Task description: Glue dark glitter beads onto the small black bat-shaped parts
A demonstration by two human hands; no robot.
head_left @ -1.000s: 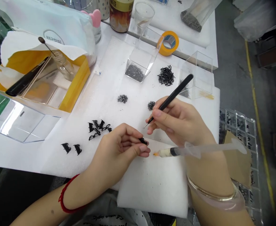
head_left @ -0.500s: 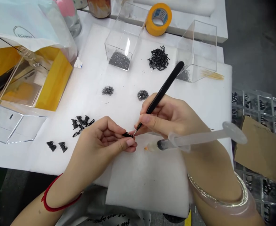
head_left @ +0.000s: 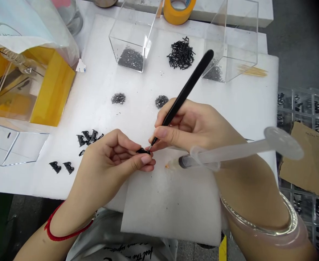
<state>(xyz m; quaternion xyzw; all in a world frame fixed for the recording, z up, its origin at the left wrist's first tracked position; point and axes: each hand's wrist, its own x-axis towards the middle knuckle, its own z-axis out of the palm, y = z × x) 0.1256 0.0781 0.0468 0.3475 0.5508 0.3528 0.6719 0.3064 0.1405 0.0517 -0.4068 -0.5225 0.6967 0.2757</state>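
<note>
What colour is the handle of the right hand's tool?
The handle is black, best seen in the head view.

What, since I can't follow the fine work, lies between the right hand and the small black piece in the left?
The thin tip of the black tool, seen in the head view; whether it touches the small black piece is unclear.
</note>
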